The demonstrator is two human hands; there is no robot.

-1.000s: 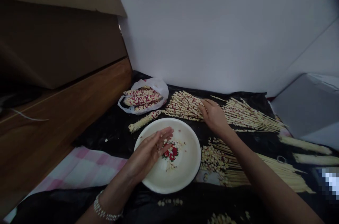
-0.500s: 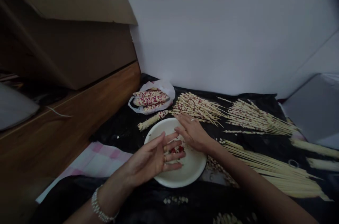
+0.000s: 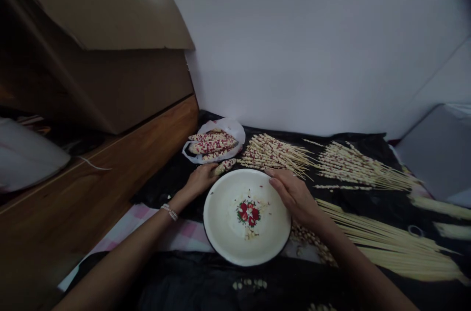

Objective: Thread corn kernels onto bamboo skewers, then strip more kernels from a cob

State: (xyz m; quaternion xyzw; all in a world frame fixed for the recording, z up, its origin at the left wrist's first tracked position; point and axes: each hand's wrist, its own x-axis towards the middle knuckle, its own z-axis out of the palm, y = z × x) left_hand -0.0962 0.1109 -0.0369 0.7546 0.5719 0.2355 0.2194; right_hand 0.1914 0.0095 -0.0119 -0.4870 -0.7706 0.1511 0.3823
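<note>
My left hand [image 3: 200, 179], a beaded bracelet at its wrist, is closed around the near end of a partly stripped corn cob [image 3: 224, 167] lying behind the basin. A white enamel basin [image 3: 226, 242] with a dark rim and a red flower print in its bottom is in front of me. Some loose kernels [image 3: 251, 234] and small bits lie in it. My right hand [image 3: 296, 197] grips the basin's upper right rim, thumb on the inner side; its other fingers are partly hidden.
A plastic bag [image 3: 237, 130] of speckled corn cobs [image 3: 213, 143] lies behind. Two piles of kernel-threaded sticks [image 3: 272, 151] are at the back right. Bare sticks [image 3: 397, 252] and loose kernels [image 3: 312, 242] lie right of the basin. A cardboard box [image 3: 147, 80] stands left.
My left hand has moved from above the basin to the cob behind it and closed on it. My right hand has come down to the rim, and the basin's inside is now uncovered.
</note>
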